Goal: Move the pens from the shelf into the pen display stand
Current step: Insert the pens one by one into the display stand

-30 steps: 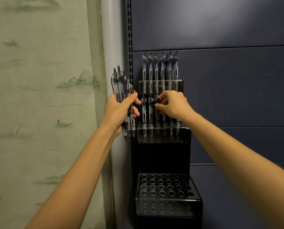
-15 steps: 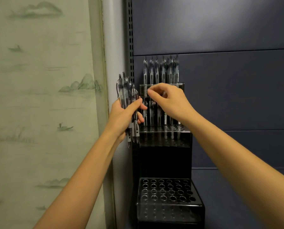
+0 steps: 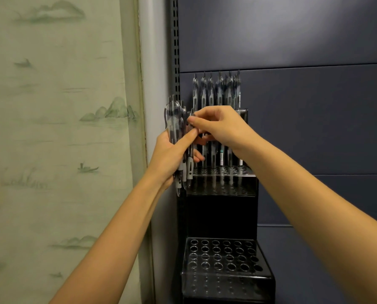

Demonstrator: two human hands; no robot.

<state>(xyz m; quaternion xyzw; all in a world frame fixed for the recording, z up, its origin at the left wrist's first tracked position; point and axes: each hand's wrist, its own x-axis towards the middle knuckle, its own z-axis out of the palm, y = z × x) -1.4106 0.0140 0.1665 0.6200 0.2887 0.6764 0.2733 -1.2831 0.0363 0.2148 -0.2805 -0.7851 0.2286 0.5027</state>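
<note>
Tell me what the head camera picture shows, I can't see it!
A person's left hand grips a bundle of clear plastic pens while the right hand pinches one pen of that bundle, beside a black tiered pen display stand. More pens stand upright in its upper tiers; the bottom tier's round holes hold none.

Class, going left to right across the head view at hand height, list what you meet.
Green landscape wallpaper → pale corner post → left hand gripping the pen bundle → right hand → dark blue back panel.
</note>
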